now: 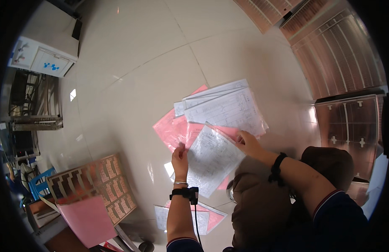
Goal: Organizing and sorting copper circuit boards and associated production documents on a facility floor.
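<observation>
A white printed sheet (211, 161), seemingly in a clear plastic sleeve, lies tilted between my two hands. My left hand (180, 163) is closed at its left edge, fingertips pinched together beside a pink sheet (169, 129) in shiny plastic. At the sheet's upper right edge, my right hand (250, 145) is closed on it, the thumb and fingers bent; the exact grip is partly hidden. Beyond them, several white printed forms (224, 107) in clear sleeves overlap on top of pink paper.
Below my left forearm lie more sleeved papers (207, 222) on the tiled floor (131, 96). Copper-coloured panels (337, 54) stand along the right. At lower left are a patterned panel (114, 185), a pink folder (87, 220) and a blue stool (41, 182). A white cabinet (52, 38) stands far left.
</observation>
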`<state>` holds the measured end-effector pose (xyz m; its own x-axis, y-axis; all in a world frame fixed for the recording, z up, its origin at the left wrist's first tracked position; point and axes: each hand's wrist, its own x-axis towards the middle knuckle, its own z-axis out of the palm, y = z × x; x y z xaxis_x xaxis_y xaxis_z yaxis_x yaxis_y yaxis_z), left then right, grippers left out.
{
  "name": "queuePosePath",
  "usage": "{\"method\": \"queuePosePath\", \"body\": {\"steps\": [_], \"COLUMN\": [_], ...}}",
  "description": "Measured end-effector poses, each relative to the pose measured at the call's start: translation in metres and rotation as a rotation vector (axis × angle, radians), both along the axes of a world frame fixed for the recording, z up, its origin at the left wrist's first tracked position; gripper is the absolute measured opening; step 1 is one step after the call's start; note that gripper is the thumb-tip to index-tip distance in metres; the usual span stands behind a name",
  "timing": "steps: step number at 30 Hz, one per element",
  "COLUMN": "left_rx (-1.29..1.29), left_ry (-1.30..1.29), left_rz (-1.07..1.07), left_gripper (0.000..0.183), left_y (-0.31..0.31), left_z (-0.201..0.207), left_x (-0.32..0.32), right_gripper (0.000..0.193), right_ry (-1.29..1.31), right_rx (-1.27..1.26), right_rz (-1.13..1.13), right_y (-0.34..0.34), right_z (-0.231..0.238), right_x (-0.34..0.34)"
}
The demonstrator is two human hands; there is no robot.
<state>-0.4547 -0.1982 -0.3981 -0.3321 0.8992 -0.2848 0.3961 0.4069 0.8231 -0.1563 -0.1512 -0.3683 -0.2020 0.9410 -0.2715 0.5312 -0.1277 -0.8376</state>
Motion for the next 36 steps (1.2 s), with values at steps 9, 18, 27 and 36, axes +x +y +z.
{"method": "queuePosePath", "body": {"steps": [9, 18, 27, 36], "left_rx": [-0.002, 0.052, -0.039, -0.043], "left_ry": [-0.262, -0.048, 0.684, 0.758], "left_rz": [-0.469, -0.936, -0.601, -0.615], "left_gripper": [0.010, 0.012, 0.064, 0.063], "left_y": [0.011, 0.085, 0.161, 0.172], "left_z": [0.029, 0.027, 0.021, 0.027], "left_x": [0.047, 0.122, 0.149, 0.153], "right_gripper": [0.017, 0.024, 0.034, 0.047], "right_ry": [-0.153, -0.407, -0.154, 0.000], "right_rx": [-0.300, -0.211, -0.191, -0.118], "right_rz": [0.523, -0.111, -0.296, -0.254], "right_y": [0.008, 0.010, 0.031, 0.048], "right_z": [0.013, 0.008, 0.003, -0.006], "right_x": [0.048, 0.135, 0.111, 0.105]}}
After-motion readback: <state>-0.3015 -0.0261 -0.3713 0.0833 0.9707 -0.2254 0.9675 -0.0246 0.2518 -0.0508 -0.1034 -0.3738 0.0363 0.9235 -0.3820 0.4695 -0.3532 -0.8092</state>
